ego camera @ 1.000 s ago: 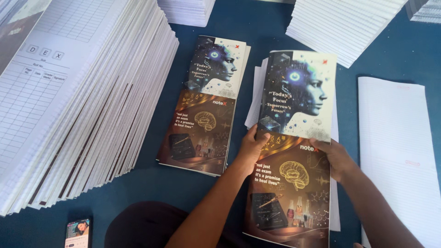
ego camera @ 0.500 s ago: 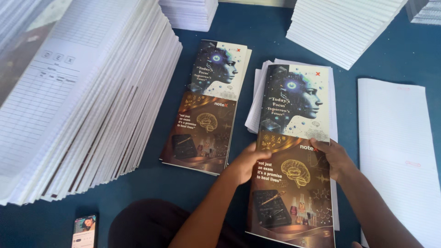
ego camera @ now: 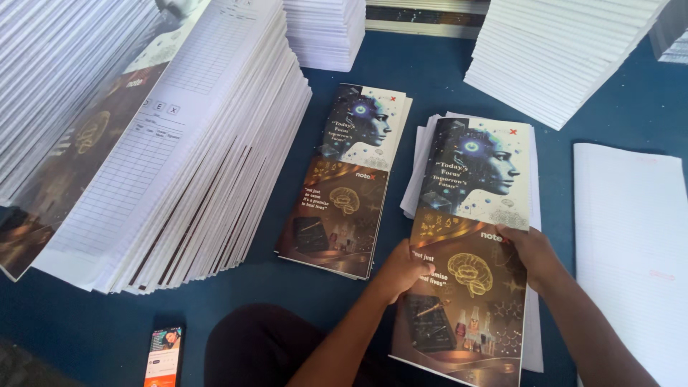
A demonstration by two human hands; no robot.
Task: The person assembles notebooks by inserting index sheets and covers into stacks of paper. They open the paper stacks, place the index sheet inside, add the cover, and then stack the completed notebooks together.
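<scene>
A glossy notebook cover [ego camera: 473, 215], printed with a robot-like head above and a golden brain below, lies on a pile of white ruled sheets [ego camera: 423, 161] on the blue surface. My left hand [ego camera: 401, 271] presses its left edge near the middle, thumb on the cover. My right hand [ego camera: 529, 252] grips its right edge, fingers on top. A second pile of the same covers [ego camera: 347, 179] lies just to the left, touched by neither hand.
A tall leaning stack of ruled sheets and covers [ego camera: 172, 143] fills the left. More white stacks stand at the back centre [ego camera: 322, 29] and back right [ego camera: 559, 57]. A loose ruled sheet [ego camera: 631, 244] lies at the right. A lit phone [ego camera: 163, 355] rests near the bottom left.
Both hands stay on the cover's edges and have slid a little down it. The cover sits more squarely over the white sheets. The view has shifted slightly.
</scene>
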